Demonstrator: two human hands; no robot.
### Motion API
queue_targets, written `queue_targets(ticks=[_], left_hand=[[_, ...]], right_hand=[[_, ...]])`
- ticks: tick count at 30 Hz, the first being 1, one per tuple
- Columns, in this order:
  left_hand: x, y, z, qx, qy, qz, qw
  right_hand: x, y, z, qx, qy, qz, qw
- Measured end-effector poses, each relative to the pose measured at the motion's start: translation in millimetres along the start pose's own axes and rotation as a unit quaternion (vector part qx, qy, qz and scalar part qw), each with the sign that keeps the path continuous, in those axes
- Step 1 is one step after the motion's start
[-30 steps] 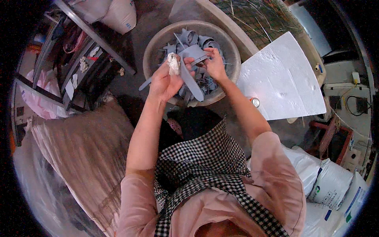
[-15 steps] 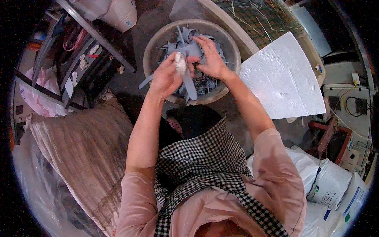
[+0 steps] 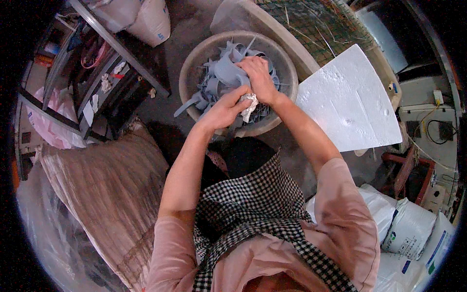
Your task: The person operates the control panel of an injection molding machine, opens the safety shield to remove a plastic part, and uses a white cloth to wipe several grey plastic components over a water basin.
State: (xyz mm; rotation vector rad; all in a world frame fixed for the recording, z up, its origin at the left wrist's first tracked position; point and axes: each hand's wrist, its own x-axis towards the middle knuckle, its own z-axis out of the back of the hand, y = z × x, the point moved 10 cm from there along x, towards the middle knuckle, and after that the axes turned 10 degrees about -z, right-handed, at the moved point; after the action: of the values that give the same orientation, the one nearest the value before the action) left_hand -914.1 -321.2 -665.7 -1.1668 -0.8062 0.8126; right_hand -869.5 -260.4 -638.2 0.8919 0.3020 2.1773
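My left hand (image 3: 227, 111) is closed around a crumpled white cloth (image 3: 249, 108), which pokes out between thumb and fingers. Right beside it, my right hand (image 3: 260, 78) has its fingers curled at the edge of a curved grey plastic piece (image 3: 228, 72). Both hands are over a round tub (image 3: 187, 61) heaped with similar grey plastic pieces and thin strips. One flat strip (image 3: 187, 105) sticks out over the tub's left rim. The fingertips of my left hand are partly hidden.
A white foam sheet (image 3: 348, 104) lies right of the tub. Behind it is a long trough with green netting (image 3: 316, 29). A metal rack (image 3: 121, 48) and a brown woven sack (image 3: 107, 185) are at left. White sacks (image 3: 408, 228) lie at lower right.
My left hand has moved right with the white cloth, close to my right hand. My right hand has gone from spread fingers to curled ones. The flat grey piece below my left hand no longer shows clearly.
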Motion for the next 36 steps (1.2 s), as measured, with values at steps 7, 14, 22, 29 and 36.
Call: queue_targets(ticks=[7, 14, 22, 29, 36], left_hand=[[1, 11, 3, -0.047, -0.012, 0.014, 0.999], [4, 21, -2, -0.045, 0.009, 0.032, 0.998], [-41, 41, 118, -0.117, -0.385, 0.035, 0.915], [-33, 20, 87, -0.104, -0.372, 0.013, 0.922], [-23, 19, 75, -0.157, -0.359, 0.000, 0.920]], right_hand=[[-5, -15, -19, 0.023, 0.049, -0.044, 0.998], [-19, -40, -30, -0.045, 0.089, -0.103, 0.990], [-49, -142, -3, -0.013, 0.108, -0.432, 0.895], [-67, -156, -8, 0.066, 0.130, -0.490, 0.859], [-77, -132, -27, 0.294, 0.162, -0.480, 0.810]])
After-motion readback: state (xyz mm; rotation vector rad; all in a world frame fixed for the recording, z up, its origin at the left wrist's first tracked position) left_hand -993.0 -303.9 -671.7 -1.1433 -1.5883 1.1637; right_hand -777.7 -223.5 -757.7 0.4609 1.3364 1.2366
